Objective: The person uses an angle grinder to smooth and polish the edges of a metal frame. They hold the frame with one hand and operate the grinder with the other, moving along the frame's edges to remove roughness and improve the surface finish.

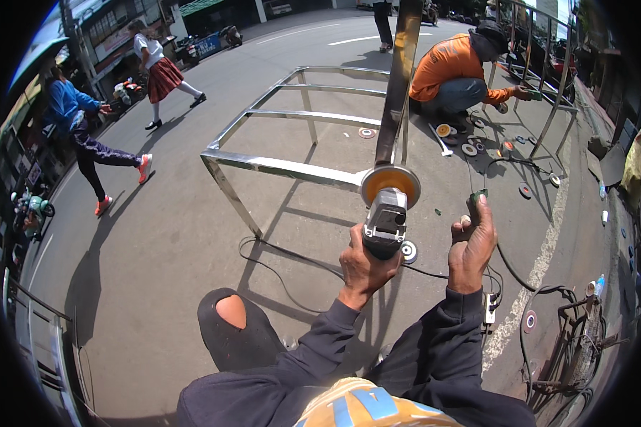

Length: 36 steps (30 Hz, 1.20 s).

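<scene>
My left hand (367, 269) is wrapped round the body of an angle grinder (387, 222). The grinder carries a round orange-brown disc (410, 186), which overlaps the foot of an upright square post (396, 99) in this view; whether they touch I cannot tell. That post belongs to a shiny metal frame (285, 165) of square tubes standing on the pavement before me. To the right, my right hand (471, 249) is raised, its fingers closed on a small dark green chunk (480, 193) at the fingertips.
A co-worker in orange (445, 67) crouches at the far right among scattered discs (470, 149). Cables (513, 267) run past a white power strip (489, 309) at my right. Two people (160, 67) walk on the left. A metal rack (39, 334) stands at the lower left.
</scene>
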### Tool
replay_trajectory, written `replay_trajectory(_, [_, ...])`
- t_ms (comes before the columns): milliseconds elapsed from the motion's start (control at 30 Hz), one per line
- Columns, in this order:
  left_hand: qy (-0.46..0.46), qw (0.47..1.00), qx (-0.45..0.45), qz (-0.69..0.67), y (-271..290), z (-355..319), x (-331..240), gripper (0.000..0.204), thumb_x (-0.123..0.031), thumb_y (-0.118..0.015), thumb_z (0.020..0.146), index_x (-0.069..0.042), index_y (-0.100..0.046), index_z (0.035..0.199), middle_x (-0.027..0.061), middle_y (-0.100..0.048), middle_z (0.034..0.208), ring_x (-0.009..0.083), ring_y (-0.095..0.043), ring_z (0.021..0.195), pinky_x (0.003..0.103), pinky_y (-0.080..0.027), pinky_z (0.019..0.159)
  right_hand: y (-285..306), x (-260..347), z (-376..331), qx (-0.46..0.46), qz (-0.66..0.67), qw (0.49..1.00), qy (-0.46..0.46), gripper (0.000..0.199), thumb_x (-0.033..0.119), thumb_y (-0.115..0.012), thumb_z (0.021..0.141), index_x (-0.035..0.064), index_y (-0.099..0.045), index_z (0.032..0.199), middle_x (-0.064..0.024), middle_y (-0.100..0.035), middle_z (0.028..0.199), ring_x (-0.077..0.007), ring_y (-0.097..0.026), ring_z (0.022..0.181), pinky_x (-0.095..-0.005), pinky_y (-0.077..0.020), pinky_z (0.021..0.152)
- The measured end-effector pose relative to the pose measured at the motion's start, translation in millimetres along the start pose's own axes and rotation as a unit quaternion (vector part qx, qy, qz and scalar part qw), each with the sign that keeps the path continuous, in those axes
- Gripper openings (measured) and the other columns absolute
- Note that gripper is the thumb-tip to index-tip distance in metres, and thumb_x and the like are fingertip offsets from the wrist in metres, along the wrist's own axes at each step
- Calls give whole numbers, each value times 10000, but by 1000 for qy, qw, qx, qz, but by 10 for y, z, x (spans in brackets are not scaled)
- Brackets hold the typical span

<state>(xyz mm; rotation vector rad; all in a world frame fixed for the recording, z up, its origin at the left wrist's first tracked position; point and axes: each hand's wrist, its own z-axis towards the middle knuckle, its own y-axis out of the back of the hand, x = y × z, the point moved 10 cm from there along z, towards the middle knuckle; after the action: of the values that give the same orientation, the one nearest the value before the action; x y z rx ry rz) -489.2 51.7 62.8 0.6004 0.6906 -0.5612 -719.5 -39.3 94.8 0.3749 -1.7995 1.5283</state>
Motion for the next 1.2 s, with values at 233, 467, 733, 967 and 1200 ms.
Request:
replay_trajectory(233, [5, 1000, 15, -8, -4, -133, 119, 602, -187, -839, 717, -16, -422, 1116, 172, -679, 846, 319, -727, 732, 404, -582, 649, 38, -31, 21, -1, -5, 1000, -3, 280, 241, -750, 906, 11, -648, 1029, -48, -603, 900, -75, -511, 643, -237, -455, 559])
replay_trajectory(467, [5, 999, 23, -39, -4, -95, 37, 629, -192, -846, 708, -17, -420, 1137, 154, -692, 869, 312, -732, 757, 391, -587, 670, 12, 3, 32, 2, -5, 1000, 20, 242, 227, -737, 920, 21, -649, 1010, -30, -590, 866, -68, -511, 642, -230, -452, 559])
replay_trajectory(733, [27, 998, 7, -59, 109, 37, 76, 570, -128, -829, 704, 14, -439, 1095, 157, -677, 849, 252, -715, 742, 361, -569, 669, 25, 105, 8, -4, -17, 999, 51, 253, 239, -735, 921, 14, -662, 1010, -56, -607, 897, -70, -525, 663, -230, -459, 555])
replay_trajectory(967, [45, 996, 37, -64, -27, -178, 191, 578, -143, -836, 703, 1, -444, 1104, 153, -683, 850, 264, -719, 752, 376, -572, 684, -60, 124, -44, 25, -25, 998, 45, 206, 223, -734, 930, 34, -669, 976, -18, -633, 853, -67, -517, 626, -234, -459, 561])
replay_trajectory(1200, [3, 996, 11, -87, 169, 297, -200, 584, -153, -833, 717, 26, -443, 1113, 131, -670, 866, 213, -699, 740, 333, -570, 656, 43, 80, 31, 10, -36, 999, 22, 293, 225, -756, 913, 4, -660, 1080, -54, -608, 947, -78, -499, 686, -253, -435, 592])
